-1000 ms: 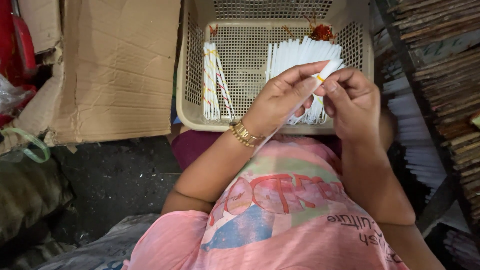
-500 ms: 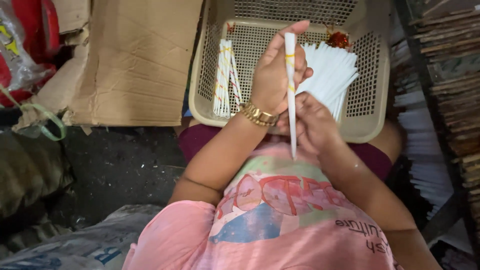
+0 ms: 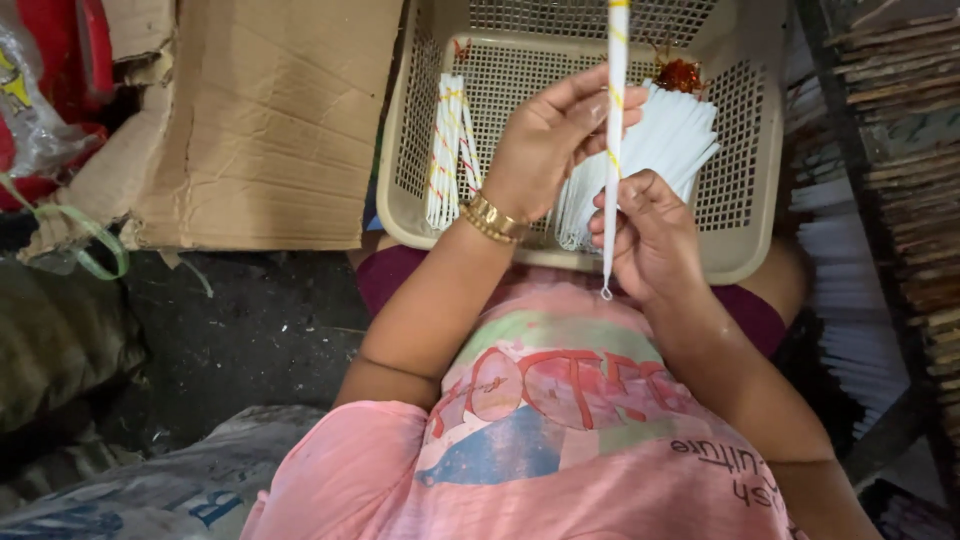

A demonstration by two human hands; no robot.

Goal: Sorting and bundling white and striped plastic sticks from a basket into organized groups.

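Note:
A long thin white paper tube [image 3: 616, 60] wound with a yellow strip stands upright between both my hands, above a beige plastic mesh basket [image 3: 745, 180] on my lap. My left hand [image 3: 552, 140], with a gold bangle at the wrist, pinches the tube's upper part. My right hand [image 3: 648, 235] grips its lower part, and the tapered tip pokes out below the fingers. Inside the basket lie a fanned bundle of plain white tubes [image 3: 672, 135] and a small bunch of tubes [image 3: 447, 150] striped yellow and red. A red-orange tinsel clump [image 3: 682, 73] sits at the basket's back.
Flattened brown cardboard [image 3: 260, 110] lies left of the basket. A red bag and clear plastic [image 3: 40, 90] sit far left, dark sacks [image 3: 60, 340] below them. At the right stand stacks of white tubes [image 3: 850, 290] and dark wooden sticks [image 3: 900, 110].
The tube went from tilted low between my fingertips to upright and higher. My left hand slid up along it; my right hand holds the lower end.

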